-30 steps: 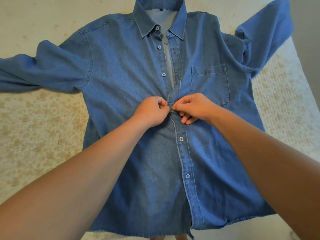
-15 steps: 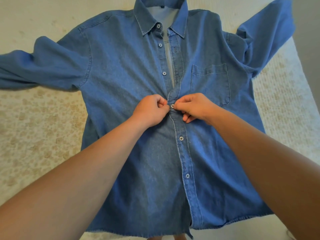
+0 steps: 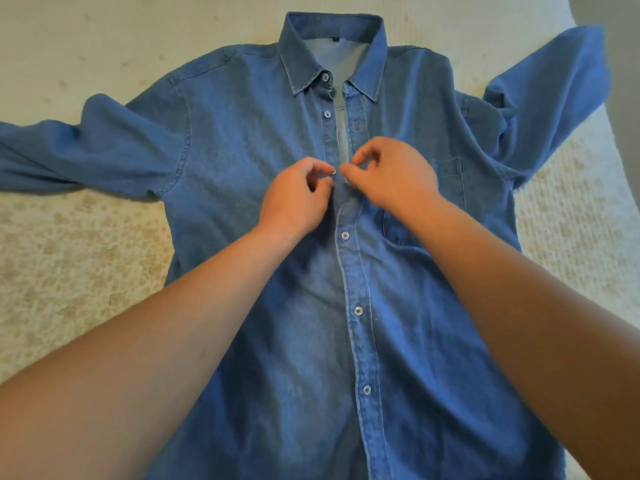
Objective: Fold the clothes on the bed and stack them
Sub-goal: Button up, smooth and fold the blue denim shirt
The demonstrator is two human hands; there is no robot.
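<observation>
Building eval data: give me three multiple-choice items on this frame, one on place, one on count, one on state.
1. Where does the denim shirt lie?
A. on the bed
B. on a hanger
C. in a basket
2. How many fastened buttons show below the hands?
A. none
B. three
C. six
3. What are the left hand and right hand doing?
A. resting flat
B. pinching at the placket
C. holding a sleeve

A: the shirt is spread flat on the bed. B: three buttons show down the closed front. B: the fingertips of both hands meet at the shirt's front opening.
</observation>
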